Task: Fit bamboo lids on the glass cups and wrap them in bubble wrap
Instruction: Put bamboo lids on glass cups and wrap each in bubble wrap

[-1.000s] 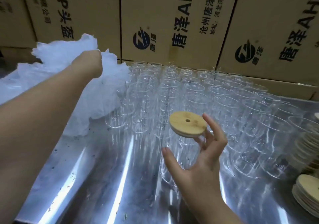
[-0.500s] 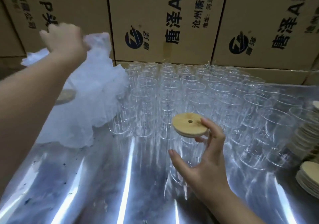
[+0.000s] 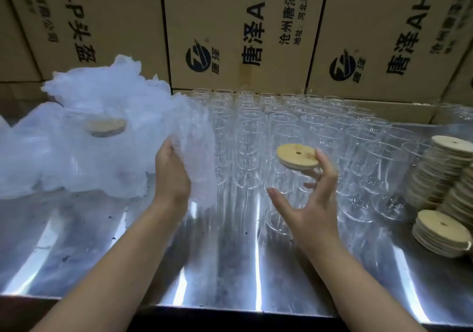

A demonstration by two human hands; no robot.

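One lidded cup [image 3: 291, 178] in right hand [image 3: 313, 209], wrap [image 3: 198, 150] in left hand [image 3: 171, 175]

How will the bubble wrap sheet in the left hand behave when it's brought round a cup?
Probably floppy: the bubble wrap sheet hangs curled past the left hand gripping it. Likely very light, since one hand's fingers carry it. It may drag on the bubble wrap pile close beside it.

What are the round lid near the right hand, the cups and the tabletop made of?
The lid looks like pale bamboo or wood, matt, with faint grain. The cups look like clear glass: see-through, with bright glints. The tabletop seems polished metal, mirroring light streaks.
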